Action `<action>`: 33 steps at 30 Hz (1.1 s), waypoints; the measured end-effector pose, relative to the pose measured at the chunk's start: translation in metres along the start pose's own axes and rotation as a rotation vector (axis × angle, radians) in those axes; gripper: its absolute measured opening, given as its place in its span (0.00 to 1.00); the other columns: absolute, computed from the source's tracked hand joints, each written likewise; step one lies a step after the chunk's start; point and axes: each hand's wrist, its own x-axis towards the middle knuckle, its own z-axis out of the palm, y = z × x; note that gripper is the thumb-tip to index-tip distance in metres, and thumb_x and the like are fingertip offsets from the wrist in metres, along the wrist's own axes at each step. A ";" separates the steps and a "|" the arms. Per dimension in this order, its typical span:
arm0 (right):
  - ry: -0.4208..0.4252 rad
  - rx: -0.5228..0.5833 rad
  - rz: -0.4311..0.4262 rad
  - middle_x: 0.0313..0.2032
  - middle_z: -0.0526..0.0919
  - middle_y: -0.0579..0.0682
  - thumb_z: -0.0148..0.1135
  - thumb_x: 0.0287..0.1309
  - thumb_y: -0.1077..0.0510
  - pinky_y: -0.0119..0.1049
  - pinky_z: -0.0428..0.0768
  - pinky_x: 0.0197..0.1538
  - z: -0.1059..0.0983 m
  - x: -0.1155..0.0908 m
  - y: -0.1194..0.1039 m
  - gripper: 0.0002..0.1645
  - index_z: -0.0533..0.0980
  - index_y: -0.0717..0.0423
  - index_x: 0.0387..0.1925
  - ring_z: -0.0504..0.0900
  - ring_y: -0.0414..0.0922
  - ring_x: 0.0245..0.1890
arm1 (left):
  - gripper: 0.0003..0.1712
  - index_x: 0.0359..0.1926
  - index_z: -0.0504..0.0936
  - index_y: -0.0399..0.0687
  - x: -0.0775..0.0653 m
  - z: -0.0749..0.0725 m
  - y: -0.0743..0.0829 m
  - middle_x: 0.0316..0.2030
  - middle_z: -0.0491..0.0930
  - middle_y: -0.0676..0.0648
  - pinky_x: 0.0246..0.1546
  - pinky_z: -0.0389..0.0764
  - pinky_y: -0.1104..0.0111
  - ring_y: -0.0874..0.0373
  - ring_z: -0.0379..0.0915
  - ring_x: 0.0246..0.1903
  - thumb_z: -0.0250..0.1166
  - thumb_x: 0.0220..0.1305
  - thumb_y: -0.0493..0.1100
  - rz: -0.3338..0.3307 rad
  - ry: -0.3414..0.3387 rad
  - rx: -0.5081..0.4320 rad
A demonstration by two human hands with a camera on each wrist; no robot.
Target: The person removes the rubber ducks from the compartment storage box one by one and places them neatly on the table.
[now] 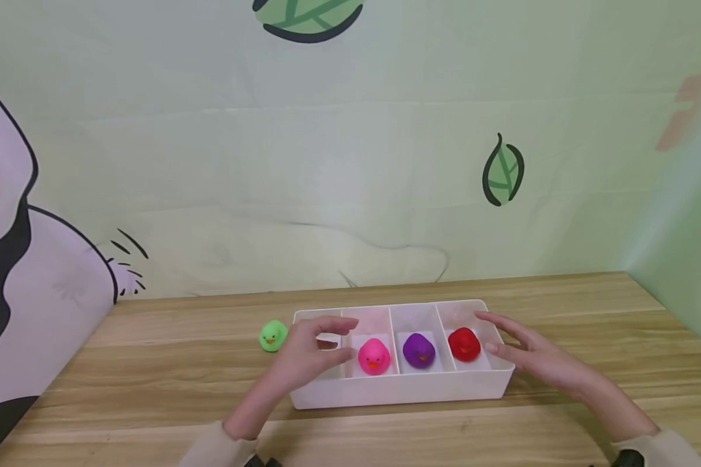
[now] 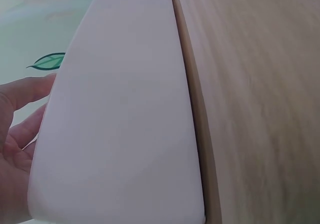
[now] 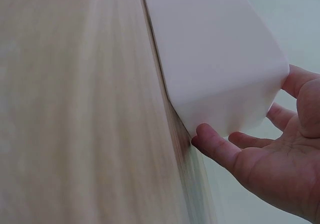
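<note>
A white divided box (image 1: 397, 389) stands on the table, its compartments in a row. From left to right, a pink rubber duck (image 1: 374, 357), a purple one (image 1: 418, 351) and a red one (image 1: 464, 344) each sit in their own compartment. My left hand (image 1: 312, 347) hovers over the left end, thumb and fingers spread apart, close to the pink duck. It partly hides the leftmost compartment. At the right end my right hand (image 1: 534, 353) has its fingers spread about the end wall. In the right wrist view, fingertips (image 3: 205, 134) lie right at that wall's lower edge.
On the wooden table (image 1: 169, 376), a green rubber duck (image 1: 272, 335) sits left of the box, just beyond my left hand. A wall covering (image 1: 350, 162) with printed leaves rises behind the table's far edge, and another side closes in at the right.
</note>
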 end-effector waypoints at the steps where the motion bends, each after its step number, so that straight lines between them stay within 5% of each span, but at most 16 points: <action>1: 0.000 0.001 -0.001 0.68 0.44 0.64 0.50 0.63 0.50 0.68 0.59 0.53 0.000 0.000 0.000 0.34 0.53 0.50 0.68 0.45 0.71 0.64 | 0.20 0.48 0.78 0.35 0.001 0.001 0.001 0.47 0.78 0.38 0.42 0.79 0.64 0.43 0.74 0.46 0.66 0.51 0.34 -0.002 -0.003 0.007; 15: 0.000 0.009 0.012 0.68 0.44 0.64 0.50 0.63 0.50 0.69 0.59 0.53 0.001 0.000 -0.003 0.34 0.53 0.51 0.68 0.44 0.70 0.64 | 0.21 0.48 0.80 0.40 0.013 0.011 -0.002 0.45 0.80 0.43 0.33 0.77 0.71 0.47 0.73 0.46 0.68 0.49 0.36 -0.020 -0.068 0.171; 23: 0.005 0.012 0.007 0.68 0.44 0.65 0.51 0.63 0.51 0.68 0.61 0.53 0.001 0.000 -0.002 0.34 0.53 0.51 0.68 0.45 0.70 0.64 | 0.20 0.46 0.80 0.39 0.023 0.019 -0.001 0.42 0.81 0.45 0.44 0.75 0.58 0.51 0.73 0.44 0.69 0.49 0.37 -0.007 -0.131 0.281; 33: 0.000 0.022 0.024 0.68 0.43 0.64 0.50 0.63 0.51 0.68 0.60 0.53 0.000 0.000 -0.003 0.34 0.53 0.50 0.68 0.42 0.71 0.64 | 0.16 0.42 0.82 0.40 0.031 0.026 -0.001 0.38 0.82 0.47 0.42 0.76 0.64 0.54 0.76 0.41 0.68 0.49 0.37 0.056 -0.200 0.471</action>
